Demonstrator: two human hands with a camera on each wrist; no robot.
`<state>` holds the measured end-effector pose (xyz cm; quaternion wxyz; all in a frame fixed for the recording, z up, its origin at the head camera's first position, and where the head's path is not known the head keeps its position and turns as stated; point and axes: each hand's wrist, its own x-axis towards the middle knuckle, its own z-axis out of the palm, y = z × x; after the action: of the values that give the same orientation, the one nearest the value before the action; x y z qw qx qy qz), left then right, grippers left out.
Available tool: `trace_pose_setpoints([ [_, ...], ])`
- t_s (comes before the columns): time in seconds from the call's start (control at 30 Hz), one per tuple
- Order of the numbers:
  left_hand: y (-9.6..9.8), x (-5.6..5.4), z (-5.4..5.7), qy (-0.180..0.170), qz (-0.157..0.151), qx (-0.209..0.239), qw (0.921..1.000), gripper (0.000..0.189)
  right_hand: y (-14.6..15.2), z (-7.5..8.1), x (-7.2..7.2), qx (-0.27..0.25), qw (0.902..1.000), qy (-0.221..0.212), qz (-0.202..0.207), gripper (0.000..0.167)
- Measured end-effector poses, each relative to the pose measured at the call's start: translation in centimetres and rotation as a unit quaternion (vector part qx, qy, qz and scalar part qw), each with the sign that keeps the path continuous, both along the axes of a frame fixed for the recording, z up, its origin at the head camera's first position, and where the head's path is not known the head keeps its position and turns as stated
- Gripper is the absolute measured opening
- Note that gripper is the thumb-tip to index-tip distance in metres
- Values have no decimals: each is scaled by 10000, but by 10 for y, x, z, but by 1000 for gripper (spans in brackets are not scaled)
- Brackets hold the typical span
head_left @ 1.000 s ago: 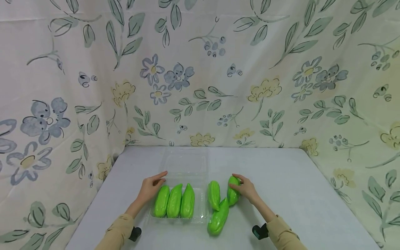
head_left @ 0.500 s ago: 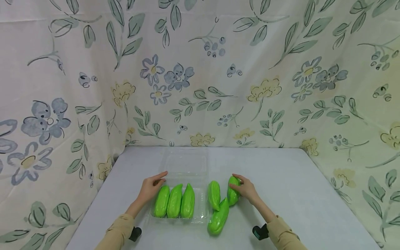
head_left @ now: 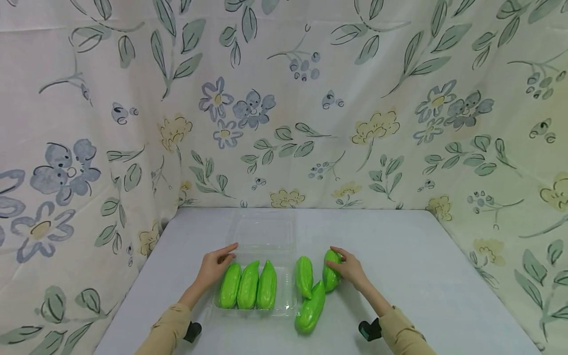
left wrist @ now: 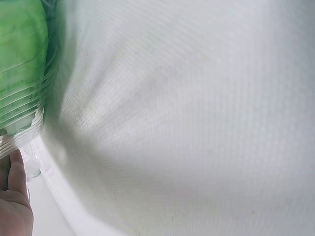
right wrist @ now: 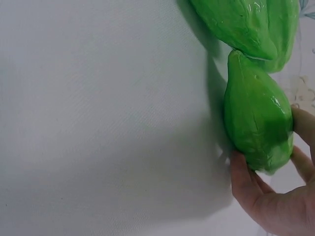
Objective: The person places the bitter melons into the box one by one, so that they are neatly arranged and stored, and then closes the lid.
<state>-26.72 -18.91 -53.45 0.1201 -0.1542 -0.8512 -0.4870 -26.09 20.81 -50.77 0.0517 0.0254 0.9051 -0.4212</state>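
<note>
My right hand [head_left: 349,267] grips the upper end of a glossy green gourd-like fruit [head_left: 332,281], thumb and fingers around it; it rests on the table in the right wrist view. Its narrow tip touches another green gourd [head_left: 310,308], and a third gourd [head_left: 303,276] lies left of these. A clear plastic container [head_left: 286,301] stands to the left with its lid [head_left: 264,229] folded back. Inside, three similar gourds [head_left: 248,286] lie side by side. My left hand [head_left: 213,268] holds the container's left edge; the left wrist view catches the fingers [left wrist: 17,177] at its corner.
The white table [head_left: 399,276] stretches out on both sides and behind the container. A floral curtain [head_left: 284,98] hangs along the back and sides. Black wrist devices [head_left: 370,329] sit at both sleeve cuffs.
</note>
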Motion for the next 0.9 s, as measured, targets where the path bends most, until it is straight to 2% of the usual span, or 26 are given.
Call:
trace_pose_setpoints([
  [0.9, 0, 0, -1, -86, 223, -123, 9996, 35, -1, 0, 3, -226, 9997, 14, -118, 54],
])
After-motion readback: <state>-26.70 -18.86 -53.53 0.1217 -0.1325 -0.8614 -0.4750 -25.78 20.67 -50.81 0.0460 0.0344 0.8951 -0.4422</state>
